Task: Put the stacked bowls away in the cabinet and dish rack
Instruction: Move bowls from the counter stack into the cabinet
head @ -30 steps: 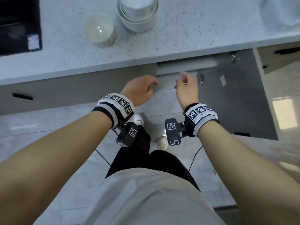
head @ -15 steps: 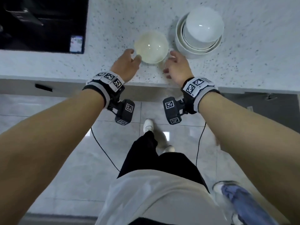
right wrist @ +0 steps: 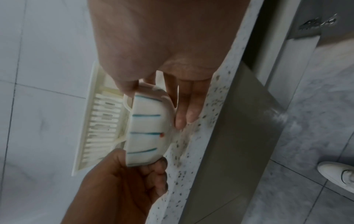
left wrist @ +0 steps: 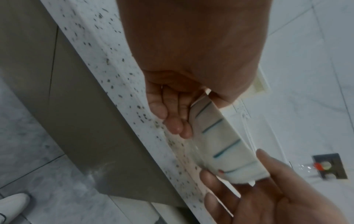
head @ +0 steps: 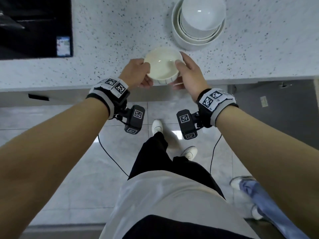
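Two hands, left hand (head: 138, 73) and right hand (head: 188, 73), curl their fingers round a small cream ceramic bowl with blue stripes (head: 163, 65) at the speckled worktop (head: 110, 31) edge. At 1 o'clock, the white nested bowl stack (head: 198, 23) still waits; nothing appears stored yet.

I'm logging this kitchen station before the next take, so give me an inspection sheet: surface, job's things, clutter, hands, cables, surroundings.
Surface: speckled white countertop, bowls on it.
Job's things: small striped bowl held over the counter's front edge; stack of white bowls behind it, topmost one upside down.
Clutter: nothing seen.
Hands: left hand and right hand grip the striped bowl from opposite sides.
Cables: black cables hang from the wrist cameras.
Surroundings: black cooktop on the left, open grey cabinet door, white dish rack, a second person's shoe and jeans.
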